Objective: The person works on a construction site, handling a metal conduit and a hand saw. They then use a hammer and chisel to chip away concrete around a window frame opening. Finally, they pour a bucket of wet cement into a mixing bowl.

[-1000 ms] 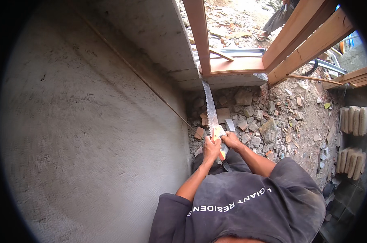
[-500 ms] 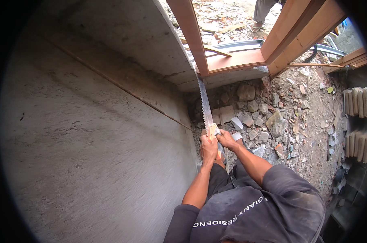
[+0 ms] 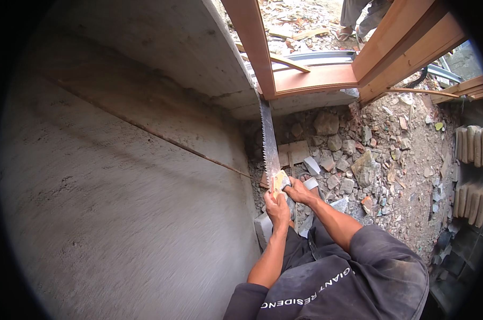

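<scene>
Both my hands are closed around the pale wooden handle of a handsaw (image 3: 270, 140). My left hand (image 3: 277, 209) wraps the handle's near left side, and my right hand (image 3: 300, 191) grips it from the right. The long toothed blade points away from me, teeth toward the left. Its far tip reaches the gap between the concrete wall edge and the foot of a reddish-brown wooden frame (image 3: 314, 79). Whether the tip is cutting into the frame cannot be made out.
A rough grey plastered wall (image 3: 124, 213) rises close on my left, with a thin rod (image 3: 156, 132) along it. Stones and rubble (image 3: 366, 165) cover the ground to the right. Stacked bags (image 3: 472, 146) stand far right. A person's legs (image 3: 353, 18) show beyond the frame.
My hands and the saw have drawn slightly toward me, the handle now lower in view. The person beyond the frame shows more of both legs. The view has shifted a little.
</scene>
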The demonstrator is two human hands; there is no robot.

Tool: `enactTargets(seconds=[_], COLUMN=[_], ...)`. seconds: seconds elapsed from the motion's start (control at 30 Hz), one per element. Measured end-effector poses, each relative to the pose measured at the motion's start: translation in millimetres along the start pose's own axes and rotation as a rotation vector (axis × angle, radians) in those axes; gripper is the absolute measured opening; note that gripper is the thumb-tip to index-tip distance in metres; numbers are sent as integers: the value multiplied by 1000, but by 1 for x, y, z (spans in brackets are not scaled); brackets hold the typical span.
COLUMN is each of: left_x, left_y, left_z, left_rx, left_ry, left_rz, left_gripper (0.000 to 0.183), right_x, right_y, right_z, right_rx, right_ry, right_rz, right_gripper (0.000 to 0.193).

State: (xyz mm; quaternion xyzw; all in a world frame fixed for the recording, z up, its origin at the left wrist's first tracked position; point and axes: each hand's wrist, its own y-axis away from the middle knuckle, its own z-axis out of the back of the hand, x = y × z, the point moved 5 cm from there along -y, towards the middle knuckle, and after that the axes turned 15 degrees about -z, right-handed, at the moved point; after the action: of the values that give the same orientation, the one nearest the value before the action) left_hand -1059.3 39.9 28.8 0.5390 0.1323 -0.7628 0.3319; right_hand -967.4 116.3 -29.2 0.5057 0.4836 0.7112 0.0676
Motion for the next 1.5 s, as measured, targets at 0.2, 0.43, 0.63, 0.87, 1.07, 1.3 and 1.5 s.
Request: enactTargets(seconds=[0.2, 0.43, 0.63, 0.87, 1.07, 1.3, 1.5], left_x=[3, -2, -8, -7, -19, -11, -9], left_y=[0, 6, -12, -2, -59, -21, -43], left_z=[-6, -8, -11, 0, -13, -7, -15], left_rx=[1, 8, -59, -84, -92, -98, -71], left_ry=[96, 137, 174, 214, 212, 219, 131], left_rz=[35, 68, 98, 88, 79, 19, -46], left_gripper=[37, 40, 32, 24, 19, 22, 33], right_x=[-1, 6, 16, 11, 47, 1, 34], right_y=[0, 12, -10, -2, -41, -22, -32], right_z=[3, 11, 11, -1, 13, 2, 18], right_rx=[-40, -53, -49, -84, 5, -116, -24], right_ry=[-67, -5, 52, 21, 92, -26, -2], right_rz=[20, -67, 11, 149, 8, 199, 67], right_gripper=[27, 30, 32, 32, 30, 35, 36])
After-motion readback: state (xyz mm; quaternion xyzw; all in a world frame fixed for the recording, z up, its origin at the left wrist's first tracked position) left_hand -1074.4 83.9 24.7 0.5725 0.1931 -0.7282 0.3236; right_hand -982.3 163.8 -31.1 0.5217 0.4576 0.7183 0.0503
